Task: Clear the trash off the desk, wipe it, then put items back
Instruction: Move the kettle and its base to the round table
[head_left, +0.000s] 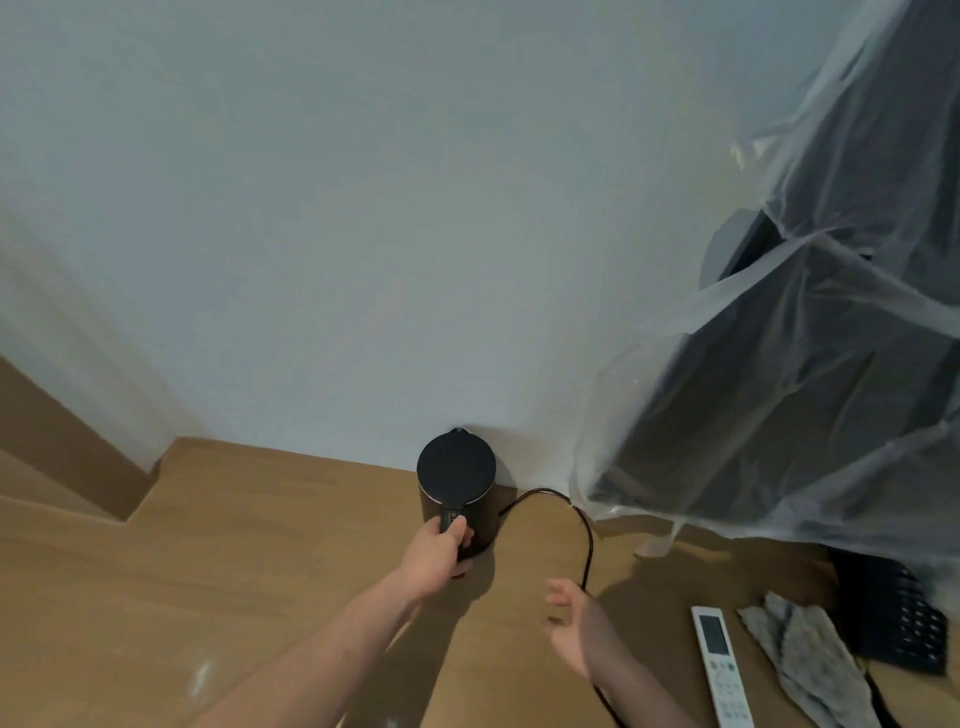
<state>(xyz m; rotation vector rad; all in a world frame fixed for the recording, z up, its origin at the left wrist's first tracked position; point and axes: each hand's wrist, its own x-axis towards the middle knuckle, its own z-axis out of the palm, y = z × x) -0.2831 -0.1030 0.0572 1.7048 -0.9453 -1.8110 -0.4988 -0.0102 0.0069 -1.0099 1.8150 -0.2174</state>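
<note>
The likeliest trouble, as I judge it, is the cord (584, 540): it loops from the kettle (456, 488) across the desk (260, 545) and runs down under my right hand (576, 631) toward the near edge. If I lift or shove the kettle without minding that loop, the cord could snag and jerk the kettle over. Whether there is water in it I cannot tell, since the lid is down. The plastic sheet (810, 395) draped over the dark thing at the right end hangs down to the desk just beside the cord, and a tug could drag it too.

My left hand (439, 553) grips the kettle's handle, fingers wrapped round it and thumb lying on top near the switch. The kettle stands upright at the back edge of the desk, close against the wall (363, 234).

My right hand holds nothing; the fingers are spread and loosely bent, palm turned inward. It hovers over the desk just right of the kettle, near the cord, though I cannot tell if it touches it.

Toward the near right corner lie the white remote (719, 662) and, just beside it, the grey cloth (810, 660), with a black keyboard (893, 613) partly under the sheet.
</note>
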